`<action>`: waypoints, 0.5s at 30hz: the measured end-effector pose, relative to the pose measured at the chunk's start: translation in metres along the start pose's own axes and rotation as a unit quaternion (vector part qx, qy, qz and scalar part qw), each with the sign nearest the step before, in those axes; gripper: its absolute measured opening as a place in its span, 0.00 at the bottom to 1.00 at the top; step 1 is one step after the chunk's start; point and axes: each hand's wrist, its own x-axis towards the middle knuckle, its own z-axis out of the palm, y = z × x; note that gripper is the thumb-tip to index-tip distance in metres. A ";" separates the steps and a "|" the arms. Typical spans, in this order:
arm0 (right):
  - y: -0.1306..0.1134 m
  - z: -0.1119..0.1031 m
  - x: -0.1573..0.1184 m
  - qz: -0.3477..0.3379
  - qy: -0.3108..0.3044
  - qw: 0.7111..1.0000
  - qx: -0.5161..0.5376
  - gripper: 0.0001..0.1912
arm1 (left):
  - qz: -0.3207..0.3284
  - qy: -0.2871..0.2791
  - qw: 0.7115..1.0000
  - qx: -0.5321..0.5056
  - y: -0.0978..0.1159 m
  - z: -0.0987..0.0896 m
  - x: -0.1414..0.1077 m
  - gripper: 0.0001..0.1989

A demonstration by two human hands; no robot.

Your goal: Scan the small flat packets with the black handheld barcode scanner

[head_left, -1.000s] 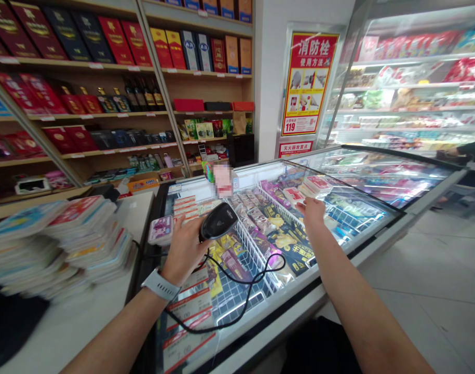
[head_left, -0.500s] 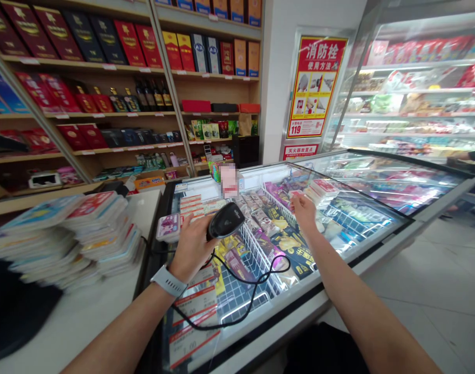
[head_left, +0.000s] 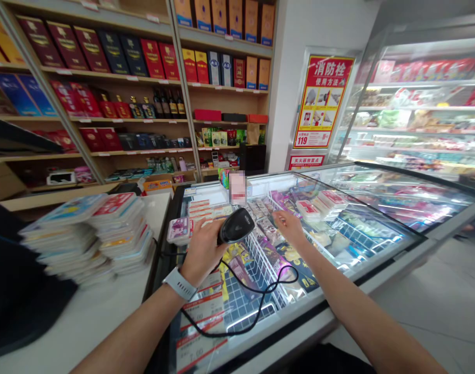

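Head camera, looking down over a shop: the left hand (head_left: 201,253) is closed around the grip of a black handheld barcode scanner (head_left: 235,226), with the scanner's nose tilted up and away from the wrist. A white sports watch (head_left: 178,283) sits on that wrist. Just beside the left hand's fingers, a pink-and-purple packet (head_left: 179,230) lies over the glass top of a chest freezer (head_left: 299,311); whether the fingers touch it is hard to tell. A black coiled cable (head_left: 245,332) runs from the scanner and loops across the glass. The right hand (head_left: 289,228) is open and empty, its fingers loosely spread above the freezer, near a wire basket divider (head_left: 260,265) and well apart from the scanner. Through the glass lie bags of snacks (head_left: 295,265), and a small stack of red-and-white packets (head_left: 326,205) is to the right of the right hand. Left of the freezer, two tall stacks of flat packets (head_left: 120,228) stand on a white bench (head_left: 105,306). Behind are wooden shelves (head_left: 229,122) of boxed liquor and bottles, a red fire-hydrant poster (head_left: 321,101) and a lit refrigerated display case (head_left: 416,104). A pixelated item (head_left: 237,188) stands at the freezer's far edge.
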 end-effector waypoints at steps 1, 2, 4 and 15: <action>-0.003 0.003 0.000 -0.024 -0.017 0.999 -0.015 0.16 | -0.002 0.000 1.000 -0.001 0.000 0.000 0.000 0.17; -0.006 0.006 -0.001 -0.049 -0.035 0.998 -0.033 0.16 | -0.003 -0.001 1.000 -0.002 0.000 0.000 0.000 0.16; -0.012 0.012 -0.001 -0.094 -0.066 0.991 -0.069 0.16 | -0.008 -0.004 1.000 -0.005 0.000 -0.001 0.000 0.13; -0.042 0.039 0.007 -0.225 -0.178 0.951 -0.113 0.14 | -0.016 -0.011 1.000 -0.022 0.000 -0.003 0.002 0.16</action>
